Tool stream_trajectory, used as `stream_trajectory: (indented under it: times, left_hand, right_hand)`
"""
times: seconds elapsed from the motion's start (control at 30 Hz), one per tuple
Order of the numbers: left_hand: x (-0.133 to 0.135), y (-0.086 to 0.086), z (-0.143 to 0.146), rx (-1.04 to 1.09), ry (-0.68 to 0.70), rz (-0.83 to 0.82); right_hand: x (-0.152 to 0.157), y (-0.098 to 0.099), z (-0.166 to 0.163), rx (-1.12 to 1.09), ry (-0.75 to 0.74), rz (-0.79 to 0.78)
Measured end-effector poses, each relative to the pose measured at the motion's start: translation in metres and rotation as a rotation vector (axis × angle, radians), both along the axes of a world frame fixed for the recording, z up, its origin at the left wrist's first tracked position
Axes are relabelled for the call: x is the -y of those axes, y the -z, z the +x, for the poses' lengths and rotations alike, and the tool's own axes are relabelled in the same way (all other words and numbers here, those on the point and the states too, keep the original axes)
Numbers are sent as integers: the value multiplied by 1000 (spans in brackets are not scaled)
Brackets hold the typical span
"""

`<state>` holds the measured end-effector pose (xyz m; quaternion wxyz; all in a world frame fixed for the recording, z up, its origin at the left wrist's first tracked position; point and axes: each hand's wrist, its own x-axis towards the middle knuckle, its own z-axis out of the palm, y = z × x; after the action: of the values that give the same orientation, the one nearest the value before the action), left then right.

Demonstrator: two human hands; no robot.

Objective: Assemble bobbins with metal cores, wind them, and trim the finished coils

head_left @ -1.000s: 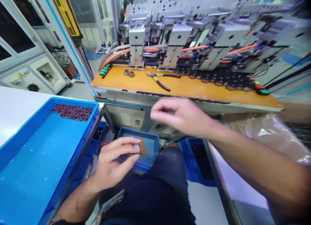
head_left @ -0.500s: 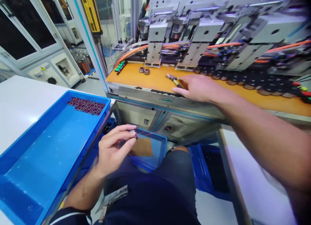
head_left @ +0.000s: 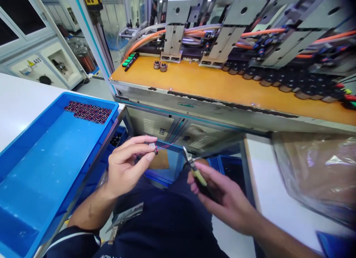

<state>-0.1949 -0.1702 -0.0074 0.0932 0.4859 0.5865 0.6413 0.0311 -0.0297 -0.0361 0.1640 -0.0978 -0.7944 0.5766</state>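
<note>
Between thumb and fingers, my left hand [head_left: 129,163] pinches a small round metal part [head_left: 154,148] with thin reddish wires [head_left: 166,146] trailing off to the right. My right hand [head_left: 222,193] is wrapped round the black and yellow-green handles of a pair of cutting pliers [head_left: 198,173]. The pliers' jaws point up and left, a short gap from the wire ends. Both hands are above my lap, in front of the machine bench. The far side of the metal part is hidden by my fingers.
At left, a blue tray [head_left: 59,157] holds many small dark parts [head_left: 88,112] at its far end. On the orange bench top [head_left: 191,78] stand two round cores [head_left: 160,66], green-and-black items [head_left: 129,60] and a row of dark parts [head_left: 278,81]. A plastic-covered package [head_left: 319,169] lies right.
My right hand has picked up the pliers from the orange bench and brought them down near my left hand. My left hand still pinches the small part. The view has tilted down slightly.
</note>
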Motion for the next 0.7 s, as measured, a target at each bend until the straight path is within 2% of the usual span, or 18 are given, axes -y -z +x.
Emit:
stream_trajectory:
  times: [0.1,0.2,0.7]
  left_hand:
    - [-4,-2,4,-50,9,-7]
    - [-6,-3,7,-68,24,-9]
    - [-5,0,7,-91,28,-45]
  right_hand:
    - [20,-1,0,-64,-120,-245]
    - [20,-4,-6,-105,-183,-342]
    - [19,-12,-21,-141,-188,-345]
